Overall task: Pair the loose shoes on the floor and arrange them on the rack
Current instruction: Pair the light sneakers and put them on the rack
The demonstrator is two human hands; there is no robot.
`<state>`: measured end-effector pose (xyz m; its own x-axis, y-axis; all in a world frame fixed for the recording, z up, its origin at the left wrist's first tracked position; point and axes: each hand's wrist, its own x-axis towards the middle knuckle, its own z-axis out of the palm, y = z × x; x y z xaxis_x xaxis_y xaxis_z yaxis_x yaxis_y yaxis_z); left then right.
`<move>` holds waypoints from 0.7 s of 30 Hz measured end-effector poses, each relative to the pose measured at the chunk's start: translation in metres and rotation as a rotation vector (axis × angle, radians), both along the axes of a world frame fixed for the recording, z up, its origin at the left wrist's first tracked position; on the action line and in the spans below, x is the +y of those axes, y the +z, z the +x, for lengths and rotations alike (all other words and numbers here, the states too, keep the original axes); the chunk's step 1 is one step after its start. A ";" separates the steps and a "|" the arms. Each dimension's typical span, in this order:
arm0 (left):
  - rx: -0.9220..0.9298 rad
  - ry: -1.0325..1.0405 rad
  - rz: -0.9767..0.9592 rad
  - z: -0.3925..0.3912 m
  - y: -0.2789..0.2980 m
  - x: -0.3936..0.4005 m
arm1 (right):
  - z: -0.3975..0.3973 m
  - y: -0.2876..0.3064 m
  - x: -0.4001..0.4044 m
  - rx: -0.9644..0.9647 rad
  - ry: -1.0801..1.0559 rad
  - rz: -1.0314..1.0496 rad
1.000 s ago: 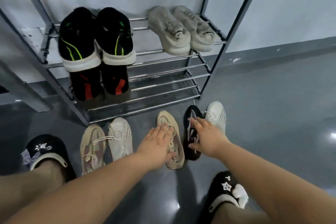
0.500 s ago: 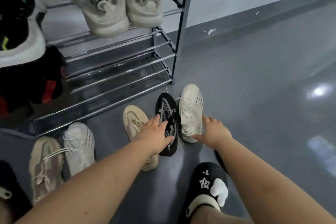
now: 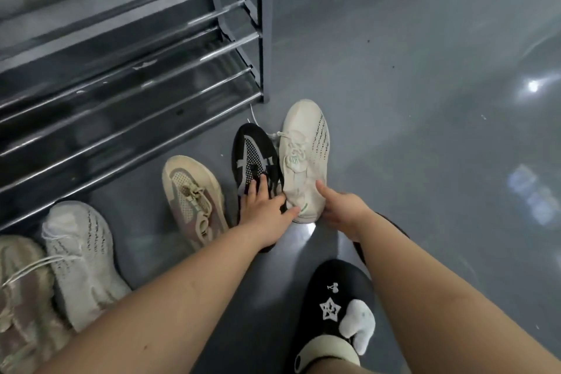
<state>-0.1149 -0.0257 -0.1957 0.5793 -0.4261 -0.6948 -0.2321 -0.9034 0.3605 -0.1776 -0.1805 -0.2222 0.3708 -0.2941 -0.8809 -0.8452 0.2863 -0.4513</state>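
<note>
Several loose sneakers lie on the grey floor in front of the rack (image 3: 262, 24). A cream sneaker (image 3: 305, 146) and a black patterned sneaker (image 3: 252, 155) lie side by side, touching. My right hand (image 3: 343, 209) grips the cream sneaker's heel from the right, thumb on its upper. My left hand (image 3: 267, 209) lies flat on the black sneaker's rear, fingers spread, thumb touching the cream heel. A tan mesh sneaker (image 3: 191, 191) lies left of them. At far left sit a white knit sneaker (image 3: 82, 258) and another tan sneaker (image 3: 21, 297).
The rack's bottom shelf of metal bars (image 3: 127, 100) holds nothing in the visible part. My foot in a black slipper with a star (image 3: 334, 313) stands just behind the hands. Glossy grey floor (image 3: 425, 100) stretches to the right up to the wall base.
The view has dropped and closed in on the floor. My left hand shifted from the tan sneaker onto the black one. My right hand moved from the black sneaker to the cream sneaker's heel.
</note>
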 end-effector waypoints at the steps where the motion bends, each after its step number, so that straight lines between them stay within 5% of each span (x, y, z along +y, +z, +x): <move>1: -0.002 0.043 -0.025 -0.001 0.002 0.001 | -0.001 0.001 0.000 -0.005 -0.053 0.039; 5: 0.047 0.269 -0.235 -0.001 0.009 0.004 | 0.000 0.017 0.002 -0.088 -0.128 0.116; 8: 0.155 0.621 -0.514 -0.001 0.030 0.003 | 0.002 0.036 0.010 -0.153 -0.184 0.160; 21: 0.265 1.193 -0.747 -0.021 0.078 0.152 | 0.017 0.105 0.152 -0.293 0.138 0.259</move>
<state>-0.1361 0.1261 -0.1174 0.7355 -0.0928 -0.6712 0.6652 -0.0896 0.7413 -0.1609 -0.0282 -0.1176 0.6373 -0.0068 -0.7706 -0.7299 0.3153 -0.6065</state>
